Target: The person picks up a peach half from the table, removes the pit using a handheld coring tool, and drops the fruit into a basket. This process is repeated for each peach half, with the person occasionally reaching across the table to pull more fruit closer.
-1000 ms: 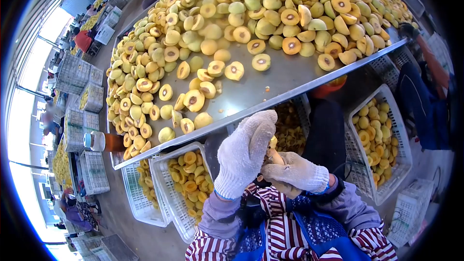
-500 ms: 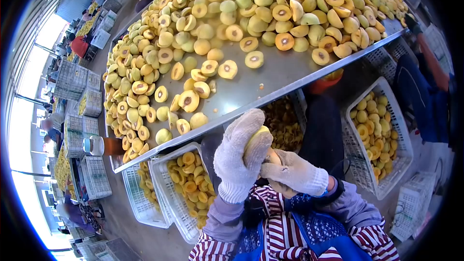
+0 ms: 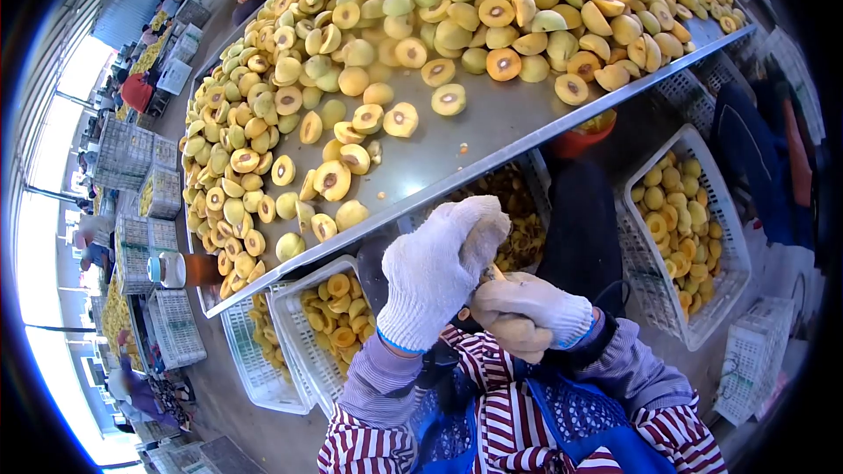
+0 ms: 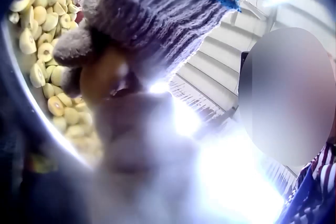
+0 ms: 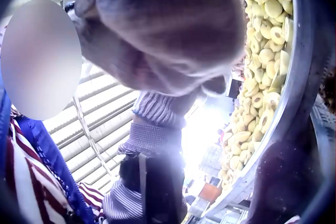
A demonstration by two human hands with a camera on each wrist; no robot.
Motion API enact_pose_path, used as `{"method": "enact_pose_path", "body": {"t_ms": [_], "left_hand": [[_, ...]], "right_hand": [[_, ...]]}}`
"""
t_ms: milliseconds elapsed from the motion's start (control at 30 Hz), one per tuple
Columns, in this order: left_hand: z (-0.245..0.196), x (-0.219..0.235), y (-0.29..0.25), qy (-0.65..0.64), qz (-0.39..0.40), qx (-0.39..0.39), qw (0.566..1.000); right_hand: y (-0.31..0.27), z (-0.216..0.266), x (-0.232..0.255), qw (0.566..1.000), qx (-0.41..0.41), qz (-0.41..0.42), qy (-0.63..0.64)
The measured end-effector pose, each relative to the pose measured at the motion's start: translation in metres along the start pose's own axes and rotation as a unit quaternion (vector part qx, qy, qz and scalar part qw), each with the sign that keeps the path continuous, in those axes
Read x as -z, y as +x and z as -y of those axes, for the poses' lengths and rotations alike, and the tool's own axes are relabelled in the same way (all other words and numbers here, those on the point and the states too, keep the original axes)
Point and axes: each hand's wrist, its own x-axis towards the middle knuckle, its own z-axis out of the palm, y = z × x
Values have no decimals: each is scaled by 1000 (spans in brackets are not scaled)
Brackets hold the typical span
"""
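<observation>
Clock is from the hands, head view.

Left hand (image 3: pixel 436 270): gloved, fingers wrapped round a yellow fruit piece (image 4: pixel 101 78), right between both hands. Right hand (image 3: pixel 527 312): gloved, fingers curled, meeting the left; can't tell what it grips.

Containers:
- 12: metal desk (image 3: pixel 439 154), raised edge, heaped with fruit halves, many cut faces showing brown centres.
- Near 1: crate (image 3: pixel 538 183) under desk edge, darker yellow-brown pieces. Orange-red bucket (image 3: pixel 575 142) beyond it, yellow bits in top.
- Between 2 and 3: white slotted crate (image 3: pixel 648 285), tilted in view, well filled with yellow halves.
- Between 8 and 9: white crate (image 3: pixel 309 364), yellow halves; bluish-white crate (image 3: pixel 241 357) just beside, also yellow halves.
- 9: lidded jar (image 3: pixel 173 269), amber contents, at desk corner.
</observation>
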Motion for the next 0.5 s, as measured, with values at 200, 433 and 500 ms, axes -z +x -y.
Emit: {"method": "enact_pose_path", "body": {"t_ms": [200, 433, 500], "left_hand": [[2, 0, 0, -201, -2, 2, 980], [5, 2, -1, -325, 56, 48, 943], [12, -3, -3, -230, 23, -73, 970]], "right_hand": [[-5, -8, -5, 993, 66, 54, 86], [-5, -16, -6, 962, 64, 136, 230], [-1, -23, -3, 931, 56, 206, 298]]}}
